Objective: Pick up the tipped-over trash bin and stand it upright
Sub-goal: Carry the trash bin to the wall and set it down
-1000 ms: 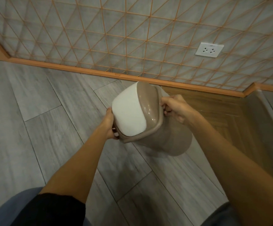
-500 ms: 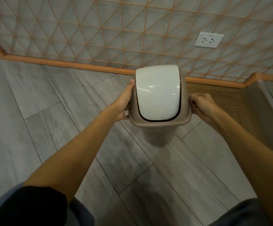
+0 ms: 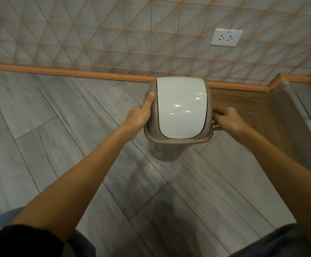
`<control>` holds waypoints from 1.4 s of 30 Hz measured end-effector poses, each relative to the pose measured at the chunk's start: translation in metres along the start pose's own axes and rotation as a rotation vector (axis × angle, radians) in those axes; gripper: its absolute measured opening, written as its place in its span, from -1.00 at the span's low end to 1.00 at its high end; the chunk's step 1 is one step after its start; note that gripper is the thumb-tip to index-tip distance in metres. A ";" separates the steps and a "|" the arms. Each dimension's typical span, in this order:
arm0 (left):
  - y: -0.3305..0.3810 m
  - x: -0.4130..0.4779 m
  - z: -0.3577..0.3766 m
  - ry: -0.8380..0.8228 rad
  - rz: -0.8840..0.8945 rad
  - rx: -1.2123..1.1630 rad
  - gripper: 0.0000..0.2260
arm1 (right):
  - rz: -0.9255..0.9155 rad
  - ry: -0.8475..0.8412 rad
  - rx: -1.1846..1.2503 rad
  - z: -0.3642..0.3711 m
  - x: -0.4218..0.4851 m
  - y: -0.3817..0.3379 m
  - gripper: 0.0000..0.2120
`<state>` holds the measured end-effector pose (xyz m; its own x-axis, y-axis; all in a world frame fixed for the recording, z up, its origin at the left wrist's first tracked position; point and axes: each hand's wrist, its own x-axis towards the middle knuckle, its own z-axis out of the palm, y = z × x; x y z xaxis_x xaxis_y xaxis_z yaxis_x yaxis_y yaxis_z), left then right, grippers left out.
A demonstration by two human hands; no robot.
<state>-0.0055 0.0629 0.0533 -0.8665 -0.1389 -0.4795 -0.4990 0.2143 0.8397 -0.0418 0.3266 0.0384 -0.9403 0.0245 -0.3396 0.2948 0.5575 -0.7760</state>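
The trash bin (image 3: 180, 108) is taupe plastic with a white swing lid, and it stands upright on the grey plank floor close to the wall. I look down onto its lid. My left hand (image 3: 141, 115) grips the left side of the rim, thumb lying on top. On the right side of the rim, my right hand (image 3: 227, 121) has its fingers curled against the edge. The bin's lower body is mostly hidden under its top.
A tiled wall with an orange lattice and an orange baseboard (image 3: 95, 75) runs just behind the bin. A white power socket (image 3: 226, 37) sits on the wall. A brown wooden floor strip (image 3: 253, 104) and a raised ledge (image 3: 303, 112) lie to the right.
The bin went from tilted on its side, lid facing me, to upright with the lid on top. It has moved a little lower and nearer the wall; both hands stayed on its rim.
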 end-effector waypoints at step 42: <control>0.028 0.152 0.005 0.008 0.621 0.432 -0.34 | -0.468 -0.098 -0.188 -0.012 0.116 -0.013 -0.34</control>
<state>-0.1509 0.0523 0.0030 -0.9908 0.1246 0.0524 0.1186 0.6152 0.7794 -0.1569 0.3326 0.0153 -0.9412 -0.3363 -0.0337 -0.1981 0.6297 -0.7511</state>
